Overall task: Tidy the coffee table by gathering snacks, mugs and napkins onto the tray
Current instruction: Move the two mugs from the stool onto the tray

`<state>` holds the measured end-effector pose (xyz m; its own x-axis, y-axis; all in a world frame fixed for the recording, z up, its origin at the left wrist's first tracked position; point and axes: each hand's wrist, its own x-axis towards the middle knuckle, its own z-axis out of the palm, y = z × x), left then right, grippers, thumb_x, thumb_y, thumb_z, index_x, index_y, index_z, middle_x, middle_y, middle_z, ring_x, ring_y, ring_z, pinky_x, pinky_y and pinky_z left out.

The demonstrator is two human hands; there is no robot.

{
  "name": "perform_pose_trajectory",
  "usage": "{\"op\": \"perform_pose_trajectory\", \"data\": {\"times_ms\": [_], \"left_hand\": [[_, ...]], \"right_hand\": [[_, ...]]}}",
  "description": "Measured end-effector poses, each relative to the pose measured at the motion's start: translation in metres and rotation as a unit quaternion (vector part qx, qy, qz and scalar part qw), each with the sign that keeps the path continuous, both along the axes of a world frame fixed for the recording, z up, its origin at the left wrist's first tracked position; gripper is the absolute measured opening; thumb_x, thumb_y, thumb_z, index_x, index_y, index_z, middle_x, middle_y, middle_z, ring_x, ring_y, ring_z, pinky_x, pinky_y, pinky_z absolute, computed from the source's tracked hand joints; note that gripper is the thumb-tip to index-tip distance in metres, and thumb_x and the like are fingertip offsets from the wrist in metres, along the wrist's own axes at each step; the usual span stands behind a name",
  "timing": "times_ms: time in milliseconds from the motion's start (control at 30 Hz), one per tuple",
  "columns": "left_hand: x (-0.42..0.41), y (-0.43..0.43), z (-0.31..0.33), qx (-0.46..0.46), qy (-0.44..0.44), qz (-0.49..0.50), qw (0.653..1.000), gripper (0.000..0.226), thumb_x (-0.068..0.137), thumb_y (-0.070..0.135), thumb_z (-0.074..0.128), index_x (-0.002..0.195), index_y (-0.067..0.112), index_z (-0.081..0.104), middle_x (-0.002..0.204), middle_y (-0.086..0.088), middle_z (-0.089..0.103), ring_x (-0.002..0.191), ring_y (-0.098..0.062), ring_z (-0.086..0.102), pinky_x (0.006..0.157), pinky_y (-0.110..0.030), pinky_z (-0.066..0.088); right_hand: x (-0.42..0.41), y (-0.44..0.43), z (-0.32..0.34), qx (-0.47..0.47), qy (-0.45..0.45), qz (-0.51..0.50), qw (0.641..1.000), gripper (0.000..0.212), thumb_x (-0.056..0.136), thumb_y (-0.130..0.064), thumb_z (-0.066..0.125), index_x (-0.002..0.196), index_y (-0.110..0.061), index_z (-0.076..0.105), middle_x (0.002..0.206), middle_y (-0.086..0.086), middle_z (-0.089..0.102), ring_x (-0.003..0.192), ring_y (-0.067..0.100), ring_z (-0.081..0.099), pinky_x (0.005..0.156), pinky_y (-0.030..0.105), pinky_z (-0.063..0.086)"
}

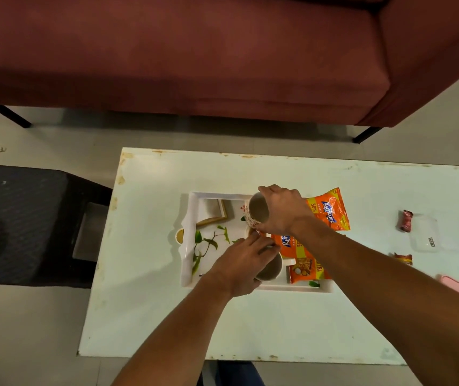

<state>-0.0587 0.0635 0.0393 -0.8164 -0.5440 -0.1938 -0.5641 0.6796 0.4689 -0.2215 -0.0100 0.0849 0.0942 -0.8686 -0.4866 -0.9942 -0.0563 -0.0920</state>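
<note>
A white tray [188,246] with a leaf print lies in the middle of the white coffee table [250,324]. My right hand [281,210] grips a patterned mug [257,210], tilted, over the tray's far side. My left hand [241,266] holds a second mug [271,270] at the tray's near side. Orange snack packets lie on the tray: one [331,208] at the far right corner, another [306,263] under my right forearm. A small framed piece [213,210] rests in the tray's far left corner.
To the right on the table are a red wrapped sweet [404,220], a clear plastic container [424,232], another small wrapper [403,259] and a pink lid [455,285]. A maroon sofa [195,51] stands beyond. A dark stool [19,218] is at left.
</note>
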Motion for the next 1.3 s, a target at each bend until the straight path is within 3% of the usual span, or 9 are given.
{"op": "perform_pose_trajectory", "data": {"times_ms": [367,567,900,1000,1133,1300], "left_hand": [[-0.005,-0.006,-0.001,-0.005,-0.003,-0.022,1.0,0.098,0.074,0.022,0.085,0.153,0.018,0.028,0.158,-0.004,0.03,0.14,-0.03,0.038,0.099,-0.045,0.053],[0.001,-0.004,-0.001,0.019,-0.002,0.021,1.0,0.097,0.077,0.032,0.083,0.154,0.019,0.025,0.16,-0.004,0.026,0.14,-0.028,0.038,0.1,-0.041,0.051],[-0.004,-0.007,-0.002,0.023,-0.019,-0.021,0.999,0.099,0.077,0.02,0.083,0.154,0.021,0.021,0.16,-0.003,0.026,0.137,-0.031,0.043,0.094,-0.043,0.056],[-0.002,-0.005,-0.003,0.018,-0.009,-0.027,0.999,0.106,0.076,0.026,0.084,0.156,0.02,0.015,0.162,-0.004,0.019,0.14,-0.031,0.039,0.097,-0.043,0.054],[0.005,-0.003,-0.001,0.028,0.008,0.023,0.999,0.118,0.073,0.053,0.081,0.158,0.025,0.005,0.163,-0.002,0.018,0.144,-0.024,0.03,0.107,-0.039,0.045],[0.003,0.005,0.001,0.045,0.02,0.093,0.994,0.103,0.076,0.062,0.074,0.155,0.026,0.018,0.16,0.003,0.026,0.142,-0.019,0.032,0.109,-0.035,0.04]], "right_hand": [[-0.001,-0.003,-0.002,0.001,0.016,-0.003,1.0,0.092,0.076,-0.06,0.075,0.149,-0.023,0.035,0.148,0.003,0.05,0.13,0.027,0.052,0.107,0.044,0.042],[-0.002,-0.003,-0.007,0.008,0.014,-0.013,1.0,0.094,0.075,-0.06,0.077,0.15,-0.024,0.034,0.15,0.002,0.048,0.133,0.026,0.051,0.109,0.044,0.041],[-0.002,-0.001,-0.014,-0.009,0.02,-0.018,1.0,0.096,0.074,-0.058,0.077,0.15,-0.021,0.033,0.149,0.004,0.048,0.132,0.027,0.051,0.106,0.043,0.043],[-0.005,-0.002,-0.016,-0.001,0.013,-0.023,1.0,0.103,0.074,-0.061,0.076,0.155,-0.022,0.025,0.157,0.004,0.039,0.14,0.028,0.042,0.116,0.046,0.033],[-0.022,0.002,-0.018,-0.016,-0.046,-0.076,0.996,0.123,0.067,-0.074,0.075,0.16,-0.029,0.008,0.166,0.001,0.023,0.152,0.028,0.024,0.123,0.055,0.009],[-0.046,0.016,-0.022,-0.035,-0.069,-0.081,0.994,0.116,0.063,-0.084,0.069,0.156,-0.031,0.024,0.161,-0.001,0.036,0.151,0.024,0.028,0.123,0.057,0.005]]}}
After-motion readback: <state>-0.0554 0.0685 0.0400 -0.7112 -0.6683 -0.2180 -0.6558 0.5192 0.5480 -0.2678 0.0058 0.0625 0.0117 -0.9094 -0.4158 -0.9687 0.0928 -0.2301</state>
